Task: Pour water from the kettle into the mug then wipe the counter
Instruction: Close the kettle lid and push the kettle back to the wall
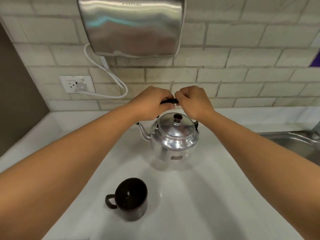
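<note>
Here I see both hands up on the black handle (169, 101) of the aluminium kettle (174, 138), which I will use as my reference for everything else. The left hand (152, 101) is curled around the handle's left part, fingers wrapped over it and thumb tucked under, while the right hand (192, 100) is closed on the handle's right end, knuckles toward me; only a short dark stretch of the handle shows between the two fists. The kettle stands upright on the white counter (216, 196), base flat on the surface, its lid (176, 125) seated with a dark round knob (178, 117) on top, and its curved spout (143, 130) pointing to the left. The handle is raised straight above the lid on its side brackets. Nearer to me than the kettle and a little to its left stands the dark mug (130, 196), upright, well apart from the kettle, its loop handle turned left; I cannot tell whether anything is in it, the inside reads only as dark. Right of the kettle, the rim of a steel sink (290, 139) cuts into the counter. Behind the kettle is a pale tiled wall (242, 78); above and behind it hangs a brushed steel hand dryer (133, 25), and its white cable (110, 75) loops down to a wall socket (77, 84) behind and left of the kettle
</note>
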Demonstrator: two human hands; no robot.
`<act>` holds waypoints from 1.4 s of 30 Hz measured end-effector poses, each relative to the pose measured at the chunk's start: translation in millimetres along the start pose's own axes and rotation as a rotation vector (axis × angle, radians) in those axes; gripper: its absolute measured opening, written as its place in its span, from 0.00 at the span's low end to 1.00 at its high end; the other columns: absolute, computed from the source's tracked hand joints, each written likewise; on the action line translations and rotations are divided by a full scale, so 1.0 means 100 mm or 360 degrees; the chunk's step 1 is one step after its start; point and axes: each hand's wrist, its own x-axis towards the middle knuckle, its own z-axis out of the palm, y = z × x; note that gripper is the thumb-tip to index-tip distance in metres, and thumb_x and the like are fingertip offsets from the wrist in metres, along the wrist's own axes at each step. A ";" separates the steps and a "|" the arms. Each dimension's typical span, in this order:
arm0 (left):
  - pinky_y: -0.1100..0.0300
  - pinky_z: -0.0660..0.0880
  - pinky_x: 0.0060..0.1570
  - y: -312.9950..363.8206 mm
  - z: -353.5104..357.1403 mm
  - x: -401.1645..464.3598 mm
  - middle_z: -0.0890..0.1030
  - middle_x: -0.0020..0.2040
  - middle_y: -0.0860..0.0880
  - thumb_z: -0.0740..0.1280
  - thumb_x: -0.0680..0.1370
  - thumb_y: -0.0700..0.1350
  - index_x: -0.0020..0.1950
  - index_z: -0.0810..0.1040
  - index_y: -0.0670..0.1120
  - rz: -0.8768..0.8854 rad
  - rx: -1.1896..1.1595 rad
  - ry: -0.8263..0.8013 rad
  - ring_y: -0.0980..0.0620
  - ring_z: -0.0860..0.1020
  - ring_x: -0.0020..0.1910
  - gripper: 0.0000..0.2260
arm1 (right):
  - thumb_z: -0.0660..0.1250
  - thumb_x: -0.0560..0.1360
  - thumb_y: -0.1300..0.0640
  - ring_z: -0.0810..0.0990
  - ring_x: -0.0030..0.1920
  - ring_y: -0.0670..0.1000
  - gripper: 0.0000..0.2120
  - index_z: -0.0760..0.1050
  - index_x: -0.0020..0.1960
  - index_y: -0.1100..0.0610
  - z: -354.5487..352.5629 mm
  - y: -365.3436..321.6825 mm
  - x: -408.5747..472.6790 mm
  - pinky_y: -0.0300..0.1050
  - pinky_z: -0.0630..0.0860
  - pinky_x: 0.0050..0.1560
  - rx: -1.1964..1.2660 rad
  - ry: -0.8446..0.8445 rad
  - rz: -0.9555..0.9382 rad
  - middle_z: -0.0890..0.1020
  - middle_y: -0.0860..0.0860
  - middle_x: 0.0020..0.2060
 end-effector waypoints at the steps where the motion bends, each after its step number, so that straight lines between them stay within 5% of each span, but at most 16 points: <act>1: 0.58 0.74 0.39 -0.07 0.03 0.05 0.78 0.38 0.54 0.68 0.77 0.48 0.57 0.80 0.46 -0.0035 -0.0038 0.0013 0.61 0.74 0.33 0.11 | 0.60 0.75 0.56 0.68 0.26 0.49 0.15 0.76 0.36 0.65 0.03 0.06 0.05 0.44 0.65 0.31 0.0047 -0.0018 -0.0034 0.73 0.53 0.26; 5: 0.59 0.74 0.37 -0.39 0.21 0.25 0.78 0.35 0.55 0.68 0.77 0.47 0.56 0.80 0.46 -0.0036 -0.0092 0.0008 0.57 0.77 0.32 0.10 | 0.61 0.77 0.58 0.73 0.46 0.47 0.11 0.74 0.58 0.56 0.18 0.33 0.04 0.41 0.69 0.48 -0.0054 0.0238 -0.0402 0.78 0.50 0.47; 7: 0.64 0.72 0.35 -0.54 0.32 0.31 0.77 0.33 0.57 0.68 0.77 0.47 0.55 0.80 0.46 -0.0032 -0.0097 -0.0018 0.60 0.75 0.31 0.09 | 0.60 0.75 0.60 0.71 0.51 0.52 0.13 0.74 0.59 0.59 0.31 0.45 -0.07 0.44 0.68 0.52 -0.0213 0.0371 -0.0664 0.77 0.54 0.50; 10: 0.70 0.69 0.33 -0.73 0.50 0.39 0.78 0.34 0.57 0.68 0.76 0.47 0.53 0.81 0.47 -0.0078 -0.0117 -0.0036 0.64 0.75 0.29 0.08 | 0.63 0.71 0.64 0.74 0.51 0.58 0.13 0.77 0.55 0.63 0.58 0.66 -0.22 0.48 0.71 0.53 -0.0331 0.0098 -0.0789 0.80 0.59 0.50; 16: 0.60 0.74 0.38 -1.00 0.66 0.53 0.84 0.40 0.47 0.68 0.77 0.46 0.54 0.80 0.46 -0.0203 -0.0177 -0.0071 0.50 0.79 0.35 0.08 | 0.63 0.75 0.62 0.72 0.63 0.60 0.18 0.73 0.64 0.65 0.93 0.93 -0.20 0.49 0.69 0.63 -0.0476 -0.0207 -0.0613 0.77 0.61 0.61; 26: 0.55 0.79 0.50 -1.28 0.64 0.74 0.86 0.46 0.45 0.67 0.77 0.49 0.59 0.81 0.47 -0.0316 -0.0282 -0.0211 0.47 0.84 0.46 0.13 | 0.60 0.74 0.56 0.72 0.65 0.56 0.20 0.75 0.61 0.64 1.11 0.94 -0.04 0.52 0.77 0.55 -0.0395 -0.0178 -0.0477 0.78 0.58 0.61; 31: 0.63 0.75 0.42 -1.36 0.74 0.87 0.83 0.53 0.44 0.60 0.80 0.51 0.71 0.70 0.47 -0.0468 -0.0173 -0.0307 0.47 0.82 0.49 0.20 | 0.64 0.72 0.56 0.74 0.63 0.55 0.17 0.78 0.57 0.63 1.12 0.94 -0.04 0.50 0.79 0.51 -0.0400 -0.0137 -0.0457 0.79 0.57 0.59; 35: 0.55 0.66 0.65 -1.43 0.86 0.97 0.69 0.69 0.39 0.57 0.82 0.51 0.74 0.67 0.46 -0.0524 0.0038 -0.0329 0.42 0.72 0.66 0.21 | 0.68 0.71 0.58 0.75 0.61 0.56 0.14 0.79 0.55 0.63 1.12 0.93 -0.05 0.52 0.80 0.48 -0.0421 -0.0129 -0.0453 0.80 0.56 0.59; 37: 0.57 0.64 0.65 -1.45 0.89 0.98 0.70 0.66 0.39 0.60 0.81 0.51 0.71 0.71 0.47 -0.0499 0.0115 -0.0244 0.42 0.70 0.65 0.19 | 0.68 0.71 0.58 0.76 0.60 0.57 0.15 0.79 0.55 0.63 1.12 0.93 -0.05 0.53 0.80 0.48 -0.0429 -0.0134 -0.0442 0.80 0.56 0.59; 42: 0.57 0.75 0.51 -1.41 0.94 0.87 0.82 0.48 0.45 0.72 0.73 0.44 0.53 0.84 0.45 -0.0456 -0.0161 0.0284 0.49 0.79 0.47 0.10 | 0.67 0.72 0.56 0.75 0.61 0.57 0.16 0.78 0.57 0.63 1.15 0.94 -0.06 0.53 0.79 0.50 -0.0434 -0.0147 -0.0412 0.78 0.57 0.62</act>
